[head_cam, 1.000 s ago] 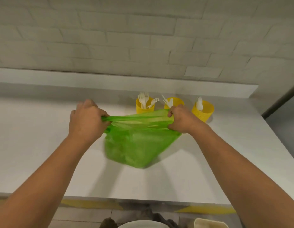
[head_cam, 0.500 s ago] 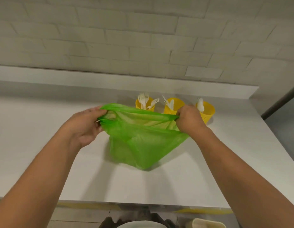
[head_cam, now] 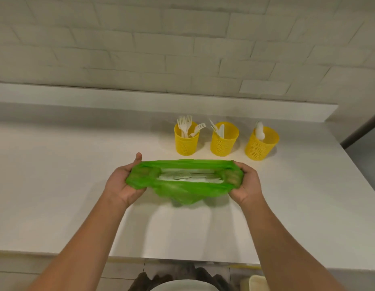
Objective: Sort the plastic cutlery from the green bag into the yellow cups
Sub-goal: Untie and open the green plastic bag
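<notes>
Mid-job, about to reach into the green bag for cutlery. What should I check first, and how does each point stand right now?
1. Mouth of the green bag stretched open: ok.
2. Both ends held: ok, the left hand and right hand each grip one.
3. White cutlery showing inside: ok; which kinds, cannot tell.
4. Standing upright behind the bag, the left cup, middle cup and right cup: ok.
5. Sorting visible: the left cup holds forks, ok; kinds in the other two, cannot tell.
6. A hand free to reach in: not ok, both hold the bag.
</notes>
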Action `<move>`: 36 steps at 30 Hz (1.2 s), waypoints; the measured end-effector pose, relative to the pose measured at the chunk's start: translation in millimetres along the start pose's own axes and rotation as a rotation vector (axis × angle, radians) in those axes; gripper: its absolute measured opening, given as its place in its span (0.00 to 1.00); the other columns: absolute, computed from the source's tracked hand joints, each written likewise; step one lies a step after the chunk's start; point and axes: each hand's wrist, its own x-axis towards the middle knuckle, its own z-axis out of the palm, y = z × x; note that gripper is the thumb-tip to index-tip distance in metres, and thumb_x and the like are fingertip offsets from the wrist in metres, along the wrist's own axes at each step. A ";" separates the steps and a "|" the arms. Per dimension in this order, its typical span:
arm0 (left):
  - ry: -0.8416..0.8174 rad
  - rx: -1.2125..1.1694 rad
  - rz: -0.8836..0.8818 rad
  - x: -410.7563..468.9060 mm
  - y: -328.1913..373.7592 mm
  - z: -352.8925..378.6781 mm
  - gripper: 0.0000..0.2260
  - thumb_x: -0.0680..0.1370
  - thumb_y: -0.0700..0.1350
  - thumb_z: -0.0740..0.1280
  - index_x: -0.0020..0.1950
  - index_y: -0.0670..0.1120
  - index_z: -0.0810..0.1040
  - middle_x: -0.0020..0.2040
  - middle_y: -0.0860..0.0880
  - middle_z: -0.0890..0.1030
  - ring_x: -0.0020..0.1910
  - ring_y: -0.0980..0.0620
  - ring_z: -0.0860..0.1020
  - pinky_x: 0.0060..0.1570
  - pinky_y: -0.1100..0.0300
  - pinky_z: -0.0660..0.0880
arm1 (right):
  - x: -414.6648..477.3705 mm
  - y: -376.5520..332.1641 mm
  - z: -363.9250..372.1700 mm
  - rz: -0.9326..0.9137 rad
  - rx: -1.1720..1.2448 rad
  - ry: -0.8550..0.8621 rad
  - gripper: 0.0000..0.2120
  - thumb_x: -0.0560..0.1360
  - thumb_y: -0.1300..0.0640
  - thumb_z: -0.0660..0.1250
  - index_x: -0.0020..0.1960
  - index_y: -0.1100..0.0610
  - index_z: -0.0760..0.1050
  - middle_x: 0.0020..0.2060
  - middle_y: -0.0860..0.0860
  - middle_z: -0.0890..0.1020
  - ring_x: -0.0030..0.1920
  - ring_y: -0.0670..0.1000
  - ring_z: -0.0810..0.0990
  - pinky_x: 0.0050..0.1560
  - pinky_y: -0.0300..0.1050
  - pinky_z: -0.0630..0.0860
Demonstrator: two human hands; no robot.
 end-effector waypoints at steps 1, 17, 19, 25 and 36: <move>-0.019 0.016 -0.008 -1.4 -2.6 1.5 0.20 0.68 0.35 0.71 0.58 0.47 0.79 0.35 0.44 0.85 0.33 0.45 0.86 0.32 0.46 0.83 | -1.4 -1.3 -5.2 0.018 -0.010 0.005 0.04 0.72 0.60 0.67 0.47 0.58 0.78 0.46 0.58 0.82 0.48 0.62 0.82 0.67 0.60 0.74; 0.619 2.234 0.308 -7.9 -36.4 8.2 0.38 0.72 0.76 0.62 0.67 0.46 0.69 0.62 0.42 0.71 0.61 0.38 0.76 0.50 0.49 0.74 | -32.5 5.7 -2.9 -0.358 -1.751 0.419 0.34 0.76 0.46 0.71 0.74 0.57 0.60 0.64 0.60 0.69 0.61 0.64 0.76 0.59 0.53 0.74; 0.588 2.305 0.323 -6.2 -44.0 4.0 0.30 0.76 0.70 0.62 0.63 0.47 0.72 0.61 0.43 0.74 0.57 0.40 0.78 0.47 0.51 0.73 | -35.5 10.4 -0.4 -0.341 -1.700 0.376 0.24 0.77 0.54 0.70 0.68 0.59 0.66 0.57 0.58 0.75 0.54 0.61 0.78 0.50 0.49 0.75; 0.284 1.773 0.538 8.9 -33.6 -12.9 0.09 0.82 0.42 0.63 0.43 0.46 0.80 0.41 0.43 0.83 0.40 0.43 0.79 0.40 0.54 0.74 | -37.7 18.5 7.0 -0.345 -1.091 0.421 0.12 0.72 0.73 0.60 0.46 0.61 0.78 0.42 0.60 0.81 0.44 0.61 0.81 0.49 0.63 0.84; 0.001 0.132 -0.003 -3.4 -33.3 5.1 0.14 0.84 0.41 0.56 0.58 0.38 0.80 0.40 0.40 0.85 0.34 0.44 0.85 0.32 0.52 0.83 | -40.1 42.4 -15.2 0.045 -0.072 0.269 0.20 0.84 0.63 0.50 0.62 0.63 0.79 0.49 0.63 0.86 0.44 0.63 0.87 0.36 0.61 0.84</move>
